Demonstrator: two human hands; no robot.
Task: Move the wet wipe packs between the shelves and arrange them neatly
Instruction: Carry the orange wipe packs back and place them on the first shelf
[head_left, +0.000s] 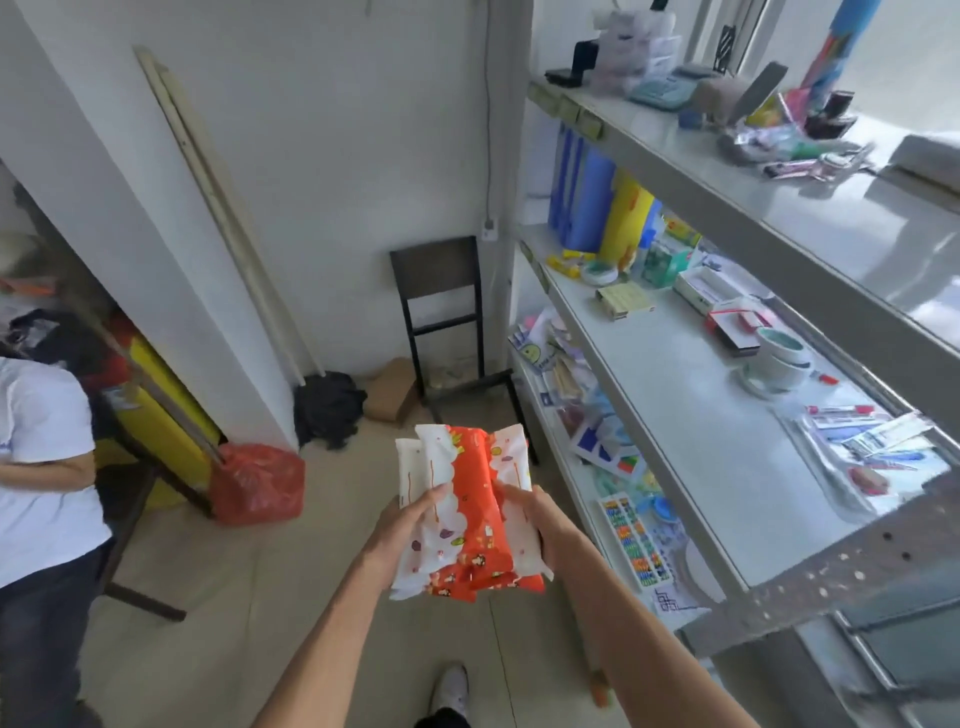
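Both hands hold a bundle of packs (470, 499) in mid-air, above the floor (270, 582) and left of the shelves (618, 384) but not touching them. The packs are red and white with small printed figures, stacked lengthwise and pointing away from the body. The left hand (410, 525) grips the bundle's left side, thumb curled over the top; the right hand (540, 519) grips the right side in the same way. None of the packs lies on a shelf. The middle shelf (685, 415) carries tape rolls, small boxes and pens, while the top shelf (872, 208) holds stationery at its far end. Beyond the bundle stands a dark chair (441, 312) against the wall. A red bag (257, 483) sits on the floor to the left, and a person in a white shirt (41, 441) stands at the left edge.
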